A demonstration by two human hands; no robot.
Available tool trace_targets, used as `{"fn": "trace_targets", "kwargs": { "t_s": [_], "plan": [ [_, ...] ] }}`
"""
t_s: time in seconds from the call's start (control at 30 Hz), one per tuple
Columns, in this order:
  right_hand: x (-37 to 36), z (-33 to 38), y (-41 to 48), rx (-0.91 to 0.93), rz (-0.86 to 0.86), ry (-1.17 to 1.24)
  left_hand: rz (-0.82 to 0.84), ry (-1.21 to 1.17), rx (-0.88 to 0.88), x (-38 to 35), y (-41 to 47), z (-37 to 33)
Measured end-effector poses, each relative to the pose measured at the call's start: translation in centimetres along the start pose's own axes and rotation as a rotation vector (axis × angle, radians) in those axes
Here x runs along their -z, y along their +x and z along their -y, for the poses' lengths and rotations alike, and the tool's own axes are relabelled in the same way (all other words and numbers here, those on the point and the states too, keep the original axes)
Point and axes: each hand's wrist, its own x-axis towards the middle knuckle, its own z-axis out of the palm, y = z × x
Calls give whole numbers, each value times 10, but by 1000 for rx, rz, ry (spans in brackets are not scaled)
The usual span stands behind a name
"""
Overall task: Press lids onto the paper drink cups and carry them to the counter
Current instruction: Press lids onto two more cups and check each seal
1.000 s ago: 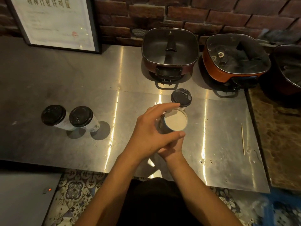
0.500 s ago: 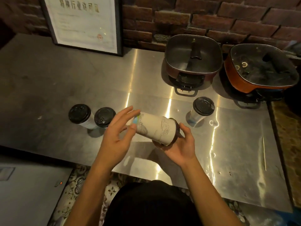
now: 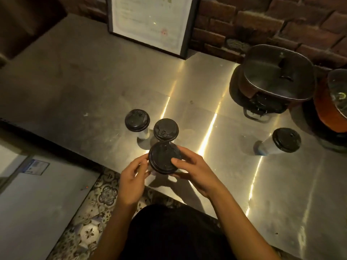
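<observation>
**Lidded cup held between both hands near the worktop's front edge**

Left hand (image 3: pixel 131 180): fingers curled, tips touching the left rim of the black lid (image 3: pixel 164 158) on the held cup (image 3: pixel 152 168). Right hand (image 3: pixel 195 172): wrapped round the cup's right side, thumb lying on the lid top. Both gripping the same cup. Lid faces the camera, so the cup body is almost fully hidden; can't tell whether the base touches the worktop (image 3: pixel 93 81) or is lifted.

Left to right on the steel:
- far-left cup (image 3: pixel 137 121), lidded, upright
- middle cup (image 3: pixel 166 129), lidded, just beside it and directly behind the held cup; lid rims look near-touching from this angle, can't confirm contact
- right cup (image 3: pixel 281 142), lidded, well apart, standing alone in front of the pots

Room: big bare stretch of worktop left and behind the cup pair; open strip between the held cup and the right cup. Front edge sits just under the hands, patterned tile floor (image 3: pixel 97 203) below it.

Back: framed certificate (image 3: pixel 150 23) leaning on the brick wall, top cut off. Square lidded pot (image 3: pixel 276 77) at right; a second orange pot (image 3: pixel 334 102) cropped by the frame edge. Light dim, cup prints unreadable.
</observation>
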Motion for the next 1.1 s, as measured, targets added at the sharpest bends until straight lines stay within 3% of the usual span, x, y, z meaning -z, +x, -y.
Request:
{"fn": "trace_targets", "kwargs": {
  "t_s": [0.07, 0.23, 0.43, 0.7, 0.87, 1.1],
  "plan": [
    [-22, -8, 15, -19, -19, -7, -24, -115, 114, 10, 10, -2],
    [-71, -25, 54, -31, -94, -11, -60, -197, 209, 33, 40, 1],
    [-104, -37, 89, -8, -182, -34, -53, -222, 228, 61, 77, 14],
    [-120, -50, 100, -55, -253, -87, 82, 8, 196, 92, 101, 37],
    [-123, -51, 100, -111, -264, 30, 27, -99, 189, 101, 105, 35],
    [-127, -57, 92, -221, -282, 123, 101, -168, 256, 116, 116, 26]
  ]
}}
